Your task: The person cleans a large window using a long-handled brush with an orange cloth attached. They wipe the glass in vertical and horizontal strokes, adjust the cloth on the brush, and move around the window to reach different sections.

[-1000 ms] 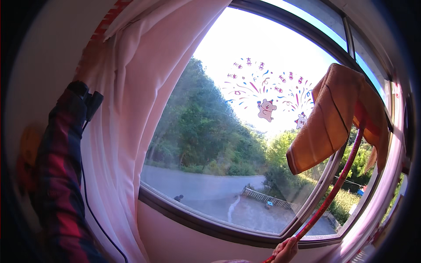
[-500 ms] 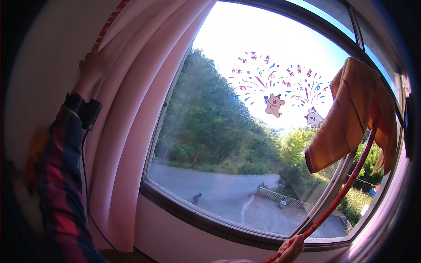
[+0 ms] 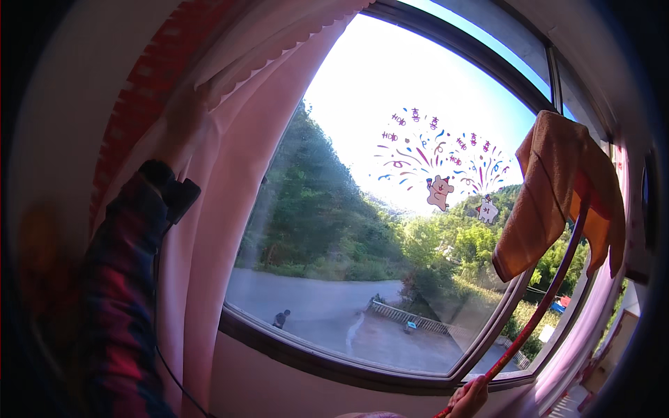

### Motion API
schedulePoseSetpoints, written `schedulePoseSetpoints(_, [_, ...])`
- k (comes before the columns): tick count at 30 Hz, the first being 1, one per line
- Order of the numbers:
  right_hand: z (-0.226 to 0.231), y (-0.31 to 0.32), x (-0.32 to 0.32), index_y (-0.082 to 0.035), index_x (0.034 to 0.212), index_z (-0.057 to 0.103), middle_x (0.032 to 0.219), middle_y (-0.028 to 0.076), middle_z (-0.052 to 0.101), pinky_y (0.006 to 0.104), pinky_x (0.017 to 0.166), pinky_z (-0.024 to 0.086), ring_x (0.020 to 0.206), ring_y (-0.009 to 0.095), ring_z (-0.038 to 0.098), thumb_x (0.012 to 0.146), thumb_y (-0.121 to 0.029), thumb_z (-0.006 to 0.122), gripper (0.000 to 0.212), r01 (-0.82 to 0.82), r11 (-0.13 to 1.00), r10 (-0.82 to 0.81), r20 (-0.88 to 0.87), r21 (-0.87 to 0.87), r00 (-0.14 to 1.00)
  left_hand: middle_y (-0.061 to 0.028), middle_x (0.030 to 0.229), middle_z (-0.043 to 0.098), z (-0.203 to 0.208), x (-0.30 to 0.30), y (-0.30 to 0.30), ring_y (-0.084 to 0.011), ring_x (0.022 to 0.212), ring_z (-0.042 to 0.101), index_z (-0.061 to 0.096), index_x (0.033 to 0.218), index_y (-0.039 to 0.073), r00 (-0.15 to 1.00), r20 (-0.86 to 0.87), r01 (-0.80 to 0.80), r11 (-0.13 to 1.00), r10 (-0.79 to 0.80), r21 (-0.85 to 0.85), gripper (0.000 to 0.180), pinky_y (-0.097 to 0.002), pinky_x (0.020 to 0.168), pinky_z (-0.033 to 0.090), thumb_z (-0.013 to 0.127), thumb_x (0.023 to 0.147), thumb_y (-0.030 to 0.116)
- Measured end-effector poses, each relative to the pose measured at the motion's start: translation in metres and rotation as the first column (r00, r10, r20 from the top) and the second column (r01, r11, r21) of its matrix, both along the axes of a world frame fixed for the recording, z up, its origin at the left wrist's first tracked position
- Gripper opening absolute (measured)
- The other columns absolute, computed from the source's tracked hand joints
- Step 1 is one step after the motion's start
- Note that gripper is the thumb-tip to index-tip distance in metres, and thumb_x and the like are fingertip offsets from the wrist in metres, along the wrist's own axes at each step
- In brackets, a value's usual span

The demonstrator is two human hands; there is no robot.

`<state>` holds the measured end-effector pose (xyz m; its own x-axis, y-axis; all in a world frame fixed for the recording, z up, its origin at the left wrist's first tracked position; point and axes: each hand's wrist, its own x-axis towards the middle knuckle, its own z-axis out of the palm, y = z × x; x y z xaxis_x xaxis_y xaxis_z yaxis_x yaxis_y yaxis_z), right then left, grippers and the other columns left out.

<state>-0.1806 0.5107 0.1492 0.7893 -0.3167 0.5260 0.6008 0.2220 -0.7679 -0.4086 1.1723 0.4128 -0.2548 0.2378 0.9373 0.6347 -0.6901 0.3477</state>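
My left hand (image 3: 185,127), blurred by motion, is up at the pink curtain (image 3: 230,174), whose folds gather at the fingers. A dark band with a small black box (image 3: 182,200) sits on that wrist, and a thin cable hangs from it. Low in the view, my right hand (image 3: 468,398) is closed around a long red pole (image 3: 536,317). The pole rises to the right in front of the window. Over its top end hangs a brown-orange cloth (image 3: 547,184), which hides the tip. The cloth looks close to the glass; whether it touches I cannot tell.
A large dark-framed window (image 3: 334,373) fills the middle, with colourful bear and firework stickers (image 3: 439,191) on its pane. Red cut-out trim (image 3: 132,111) runs beside the curtain on the left. A second pink curtain (image 3: 568,369) hangs at the right. Outside, a person (image 3: 281,319) is on the pavement.
My left hand has moved right, and the curtain's edge with it, showing more red trim and a scalloped border. My view has turned slightly right. The right hand still holds the pole.
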Motion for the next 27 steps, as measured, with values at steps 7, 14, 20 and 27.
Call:
schedulePoseSetpoints(7, [0.004, 0.074, -0.054, -0.013, 0.075, 0.044, 0.056, -0.003, 0.037, 0.0246, 0.036, 0.026, 0.041, 0.009, 0.036, 0.097, -0.040, 0.055, 0.036, 0.029, 0.997, -0.028, -0.017, 0.073, 0.999, -0.0160, 0.134, 0.051, 0.027, -0.155, 0.057, -0.0370, 0.114, 0.056, 0.049, 0.135, 0.010, 0.805, -0.096, -0.589, 0.808, 0.586, -0.011, 0.047, -0.0450, 0.098, 0.046, 0.056, 0.095, 0.033])
schedulePoseSetpoints(14, [-0.007, 0.127, -0.078, -0.012, 0.075, 0.045, 0.054, -0.002, 0.037, 0.0247, 0.034, 0.027, 0.040, 0.010, 0.038, 0.098, -0.043, 0.053, 0.039, -0.036, 0.998, 0.036, 0.003, 0.052, 0.999, -0.0176, 0.129, 0.054, 0.020, -0.222, 0.072, -0.0339, 0.114, 0.053, 0.051, 0.135, 0.009, 0.922, -0.082, -0.381, 0.924, 0.377, -0.035, 0.045, -0.0464, 0.097, 0.044, 0.054, 0.096, 0.032])
schedulePoseSetpoints(20, [-0.019, 0.142, -0.077, -0.012, 0.079, 0.045, 0.054, -0.002, 0.039, 0.0241, 0.035, 0.029, 0.041, 0.009, 0.039, 0.100, -0.040, 0.051, 0.035, -0.131, 0.990, 0.132, -0.004, 0.049, 0.991, -0.0169, 0.141, 0.045, -0.009, -0.176, 0.186, -0.0328, 0.124, 0.047, 0.045, 0.140, 0.014, 0.172, 0.039, -0.980, 0.166, 0.984, 0.110, 0.054, -0.0477, 0.103, 0.040, 0.060, 0.093, 0.036])
schedulePoseSetpoints(27, [-0.018, 0.117, -0.061, -0.013, 0.077, 0.047, 0.052, -0.003, 0.038, 0.0232, 0.035, 0.030, 0.038, 0.008, 0.037, 0.099, -0.043, 0.049, 0.038, -0.159, 0.986, 0.160, 0.018, -0.053, 0.987, -0.0403, 0.149, 0.014, -0.023, -0.115, 0.042, -0.0568, 0.134, 0.027, 0.037, 0.142, 0.011, 0.937, -0.225, -0.259, 0.963, 0.268, 0.069, 0.063, -0.0650, 0.108, 0.022, 0.056, 0.088, 0.040])
